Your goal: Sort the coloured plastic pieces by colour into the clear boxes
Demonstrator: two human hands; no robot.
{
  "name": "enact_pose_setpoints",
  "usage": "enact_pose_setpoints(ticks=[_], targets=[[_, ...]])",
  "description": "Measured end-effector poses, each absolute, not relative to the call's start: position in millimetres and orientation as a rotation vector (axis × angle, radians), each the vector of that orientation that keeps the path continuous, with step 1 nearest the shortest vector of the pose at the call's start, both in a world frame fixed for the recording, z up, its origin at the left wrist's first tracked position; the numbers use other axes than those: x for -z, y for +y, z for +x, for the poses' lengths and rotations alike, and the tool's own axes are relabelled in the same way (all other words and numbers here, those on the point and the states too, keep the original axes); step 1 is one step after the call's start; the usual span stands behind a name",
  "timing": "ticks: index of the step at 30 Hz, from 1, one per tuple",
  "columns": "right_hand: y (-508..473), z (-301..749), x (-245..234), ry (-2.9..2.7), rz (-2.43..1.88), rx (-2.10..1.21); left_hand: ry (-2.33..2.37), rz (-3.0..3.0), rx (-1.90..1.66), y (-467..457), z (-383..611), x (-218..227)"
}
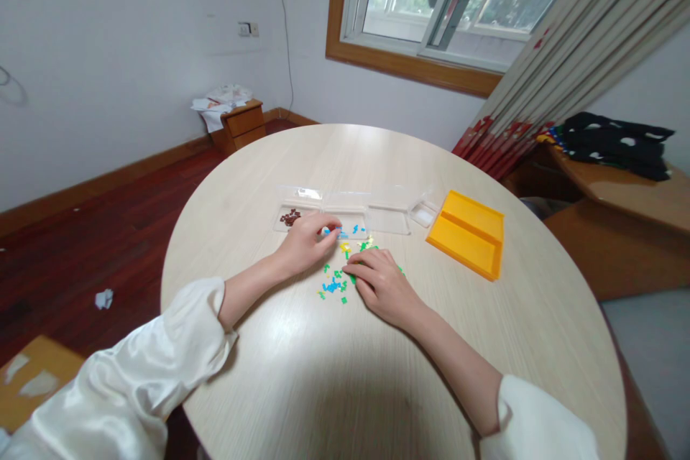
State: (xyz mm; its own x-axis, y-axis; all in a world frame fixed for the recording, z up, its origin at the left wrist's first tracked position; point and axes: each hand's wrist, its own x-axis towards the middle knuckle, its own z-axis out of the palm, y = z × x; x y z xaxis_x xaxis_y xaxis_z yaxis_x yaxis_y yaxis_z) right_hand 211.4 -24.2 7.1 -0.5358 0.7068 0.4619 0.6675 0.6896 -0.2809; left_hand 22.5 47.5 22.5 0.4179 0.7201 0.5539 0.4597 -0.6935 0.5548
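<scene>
My left hand (pixel 311 238) is over a clear plastic box (pixel 353 215) with several small blue pieces (pixel 356 230) inside. Its thumb and index finger come together at the tips, with a bit of blue between them. To its left, a clear box (pixel 276 224) contains dark brown pieces (pixel 290 217). My right hand (pixel 380 282) rests low over the loose pile, fingers stretched out and slightly bent, covering part of it. Green pieces (pixel 344 300), blue pieces (pixel 331 287) and yellow pieces (pixel 345 247) lie around its fingertips.
Farther right along the row are another clear box (pixel 389 221) and a small clear container (pixel 423 214). A yellow two-part tray (pixel 468 233) lies on the right of the round table (pixel 302 381). Behind stand a small wooden cabinet (pixel 245 121) and a curtain (pixel 544 50).
</scene>
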Motion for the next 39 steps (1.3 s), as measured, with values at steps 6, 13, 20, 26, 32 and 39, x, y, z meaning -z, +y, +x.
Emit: enact_pose_setpoints(ticks=[6,13,20,26,32,39], targets=[[-22.4,212.1,-5.2,-2.333,-1.117,-0.105,1.012,2.354,-1.178,46.9,22.9,-22.3],[-20.3,215.6,-3.0,-2.356,-1.15,-0.107,1.007,2.36,-1.174,47.1,22.6,-22.4],[-20.3,215.8,-3.7,-2.329,-1.204,-0.106,1.015,2.348,-1.152,47.4,22.3,-21.6],[-21.4,214.8,-5.7,-2.257,-1.228,-0.085,0.938,2.357,-1.176,47.5,22.2,-20.7],[-22.8,211.0,-10.7,-2.055,-1.209,-0.176,0.718,2.426,-1.023,42.5,23.7,-21.8],[-26.6,205.1,-10.5,-1.752,-1.27,-0.434,0.587,2.474,-0.937,37.0,29.4,-18.4]])
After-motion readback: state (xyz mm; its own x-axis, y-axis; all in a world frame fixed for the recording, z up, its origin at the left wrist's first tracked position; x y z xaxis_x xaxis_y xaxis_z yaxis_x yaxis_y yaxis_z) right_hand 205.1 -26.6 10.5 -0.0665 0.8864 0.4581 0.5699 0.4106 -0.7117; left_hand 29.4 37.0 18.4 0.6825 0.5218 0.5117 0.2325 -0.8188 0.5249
